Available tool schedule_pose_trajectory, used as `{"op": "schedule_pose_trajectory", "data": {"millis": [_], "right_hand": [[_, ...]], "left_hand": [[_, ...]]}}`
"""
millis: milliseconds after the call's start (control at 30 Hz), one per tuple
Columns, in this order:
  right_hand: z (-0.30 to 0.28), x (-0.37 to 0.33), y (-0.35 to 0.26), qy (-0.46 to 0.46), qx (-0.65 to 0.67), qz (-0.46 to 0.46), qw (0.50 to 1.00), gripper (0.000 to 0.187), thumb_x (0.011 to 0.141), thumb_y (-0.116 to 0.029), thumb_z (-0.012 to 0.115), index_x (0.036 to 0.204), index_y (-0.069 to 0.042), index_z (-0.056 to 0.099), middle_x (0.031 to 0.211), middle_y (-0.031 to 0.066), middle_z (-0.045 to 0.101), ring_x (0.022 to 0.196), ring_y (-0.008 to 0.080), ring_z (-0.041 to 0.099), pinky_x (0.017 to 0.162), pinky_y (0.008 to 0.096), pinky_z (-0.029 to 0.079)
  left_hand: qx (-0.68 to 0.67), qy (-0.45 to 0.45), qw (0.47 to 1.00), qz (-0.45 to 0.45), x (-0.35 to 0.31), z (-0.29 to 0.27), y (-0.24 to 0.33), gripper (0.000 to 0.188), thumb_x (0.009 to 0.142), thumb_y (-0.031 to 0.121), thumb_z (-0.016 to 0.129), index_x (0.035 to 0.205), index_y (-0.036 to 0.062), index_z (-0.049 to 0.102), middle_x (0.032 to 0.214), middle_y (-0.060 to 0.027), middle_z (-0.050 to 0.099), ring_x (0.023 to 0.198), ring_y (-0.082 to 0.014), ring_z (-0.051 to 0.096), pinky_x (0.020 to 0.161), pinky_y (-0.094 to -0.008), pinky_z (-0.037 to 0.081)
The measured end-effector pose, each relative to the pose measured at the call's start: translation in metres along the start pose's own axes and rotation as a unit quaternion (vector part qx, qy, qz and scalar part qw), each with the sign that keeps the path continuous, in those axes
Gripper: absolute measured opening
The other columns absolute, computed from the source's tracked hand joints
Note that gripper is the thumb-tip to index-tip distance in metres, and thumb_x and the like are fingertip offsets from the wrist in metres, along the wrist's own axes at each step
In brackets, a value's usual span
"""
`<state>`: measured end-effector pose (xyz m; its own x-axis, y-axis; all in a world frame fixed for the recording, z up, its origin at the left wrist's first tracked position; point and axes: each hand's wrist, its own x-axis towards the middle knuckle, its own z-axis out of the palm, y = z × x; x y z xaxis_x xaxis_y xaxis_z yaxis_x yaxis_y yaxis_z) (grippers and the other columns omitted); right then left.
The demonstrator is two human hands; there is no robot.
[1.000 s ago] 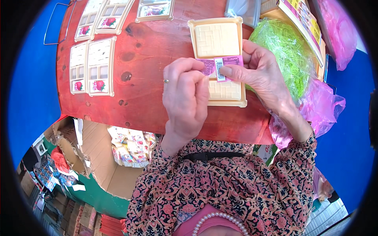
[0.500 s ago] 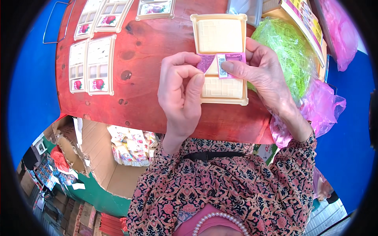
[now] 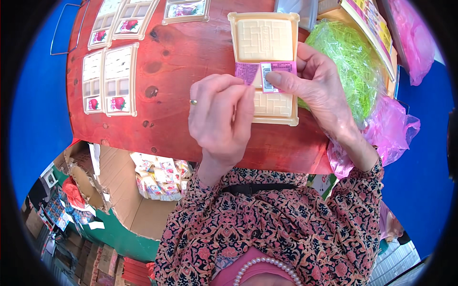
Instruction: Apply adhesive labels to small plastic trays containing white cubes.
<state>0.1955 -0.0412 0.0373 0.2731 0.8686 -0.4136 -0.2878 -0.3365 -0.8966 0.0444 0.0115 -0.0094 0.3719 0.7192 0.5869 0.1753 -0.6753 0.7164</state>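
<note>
Head view: my left hand has slid toward seven o'clock, fingers still pinching the pink paper label; right hand fingers stay pressed on it over the cream plastic tray.

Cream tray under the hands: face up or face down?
Face down: the cream tray shows its ribbed underside, pink label banding its middle.

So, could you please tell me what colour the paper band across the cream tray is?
The band is pink-purple, clearest in the head view.
</note>
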Motion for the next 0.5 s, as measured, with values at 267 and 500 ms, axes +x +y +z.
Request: {"op": "schedule_pose_trajectory", "data": {"millis": [267,500], "right_hand": [[0.006,0.005,0.001,-0.013,0.009,0.0,1.0,0.036,0.078,-0.007,0.067,0.11,0.002,0.053,0.095,0.0081,0.065,0.082,0.0099,0.062,0.075,0.0228,0.05],[0.011,0.007,0.005,0.021,-0.011,-0.027,0.999,0.031,0.076,-0.001,0.065,0.103,0.003,0.053,0.089,0.0072,0.064,0.078,0.008,0.06,0.07,0.022,0.05]], "left_hand": [[-0.178,0.118,0.962,-0.173,0.001,0.0,0.009,0.003,0.082,-0.004,0.058,0.082,-0.0062,0.056,0.087,-0.0118,0.056,0.067,-0.0108,0.05,0.058,-0.0214,0.043],[0.027,0.037,0.998,-0.042,0.006,0.009,0.006,0.011,0.07,-0.004,0.066,0.079,-0.0035,0.06,0.076,-0.011,0.057,0.066,-0.0231,0.055,0.057,-0.0309,0.043]]}}
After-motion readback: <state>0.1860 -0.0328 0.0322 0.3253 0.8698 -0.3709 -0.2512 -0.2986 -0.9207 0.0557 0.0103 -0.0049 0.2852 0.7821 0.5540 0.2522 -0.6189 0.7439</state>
